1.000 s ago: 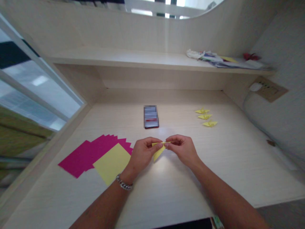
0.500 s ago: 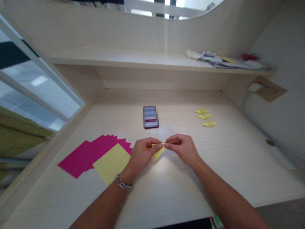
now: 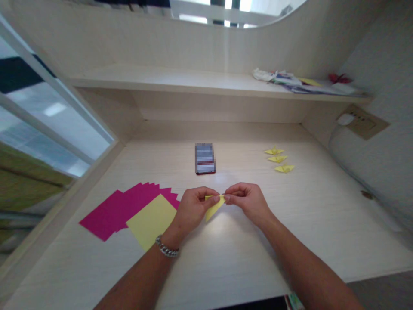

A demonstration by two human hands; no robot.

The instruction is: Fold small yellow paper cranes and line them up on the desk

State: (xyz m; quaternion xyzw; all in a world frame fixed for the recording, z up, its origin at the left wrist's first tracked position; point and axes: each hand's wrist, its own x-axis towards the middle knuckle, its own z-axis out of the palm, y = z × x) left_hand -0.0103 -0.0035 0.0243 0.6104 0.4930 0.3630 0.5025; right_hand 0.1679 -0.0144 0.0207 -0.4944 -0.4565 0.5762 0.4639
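A folded piece of yellow paper point(image 3: 213, 209) is held up between my two hands, one flap hanging down to the left. My left hand point(image 3: 195, 207) pinches its left part between thumb and fingers. At its right end, the thumb and fingertips of my right hand point(image 3: 248, 199) are pinched on the paper. Left of my left hand lies a flat yellow paper sheet point(image 3: 151, 221), partly covering a fan of magenta paper sheets point(image 3: 129, 209). Three small folded yellow paper figures point(image 3: 278, 159) rest in a column beyond my right hand.
Beyond my hands a phone point(image 3: 205, 159) lies on the desk point(image 3: 155, 146). Above the back of the desk runs a shelf point(image 3: 180, 79) with papers point(image 3: 309, 85) and a red folded paper point(image 3: 340, 78) on it. A charger point(image 3: 346, 119) with a cable sits in the right wall socket.
The folded paper and its hanging flap have tilted slightly between my fingers. Both hands keep their pinch in nearly the same place.
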